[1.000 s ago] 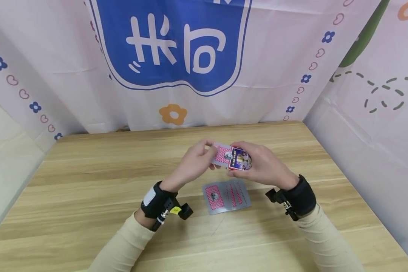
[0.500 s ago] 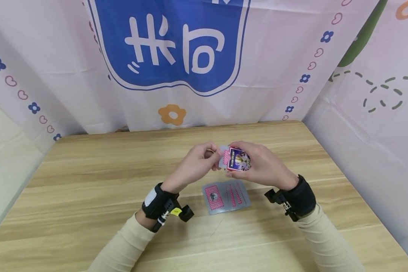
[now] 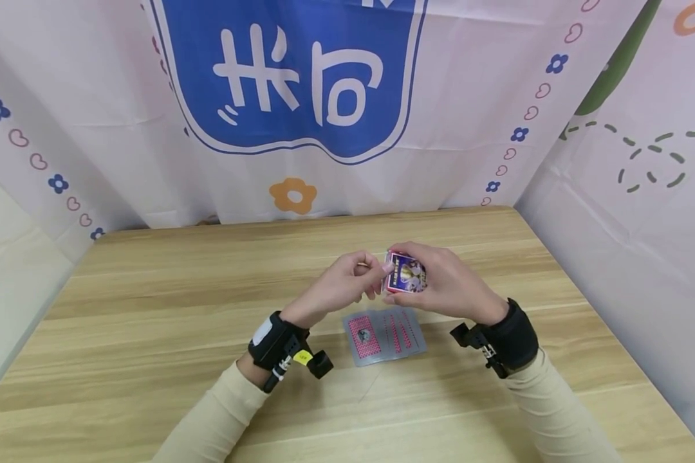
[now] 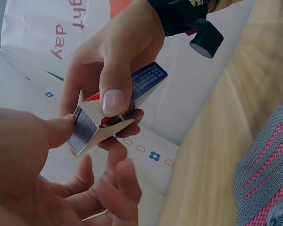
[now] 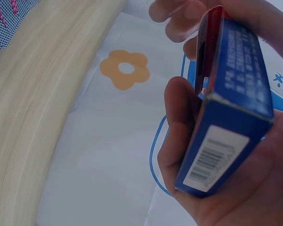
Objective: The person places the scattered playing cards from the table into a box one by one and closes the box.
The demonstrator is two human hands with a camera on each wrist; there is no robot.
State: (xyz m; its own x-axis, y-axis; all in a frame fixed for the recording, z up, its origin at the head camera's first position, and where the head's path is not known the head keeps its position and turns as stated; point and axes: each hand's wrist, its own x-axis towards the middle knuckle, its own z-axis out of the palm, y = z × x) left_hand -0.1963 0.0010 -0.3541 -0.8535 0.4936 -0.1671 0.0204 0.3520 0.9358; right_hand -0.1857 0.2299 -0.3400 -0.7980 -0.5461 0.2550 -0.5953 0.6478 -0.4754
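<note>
My right hand [image 3: 452,283] grips a small blue and red playing-card box [image 3: 408,275] above the table, thumb on one side and fingers on the other. In the left wrist view the box's mouth is open, a white flap [image 4: 114,133] sticks out, and the edges of a deck of cards [image 4: 85,126] show at the mouth. The thumb of my left hand [image 3: 344,283] presses on that end of the deck, its other fingers loosely bent below the box. The right wrist view shows the box's closed blue end, with a barcode label [image 5: 216,157].
On the wooden table [image 3: 179,308], below the hands, lie several fanned cards [image 3: 385,337], red-patterned backs up with grey borders. A printed cloth [image 3: 347,180] hangs behind the table's back edge, with more cloth at the sides.
The deck has slid rightward into the box, from sticking well out to just showing at the mouth. My left hand has followed it right; the right hand has stayed nearly still.
</note>
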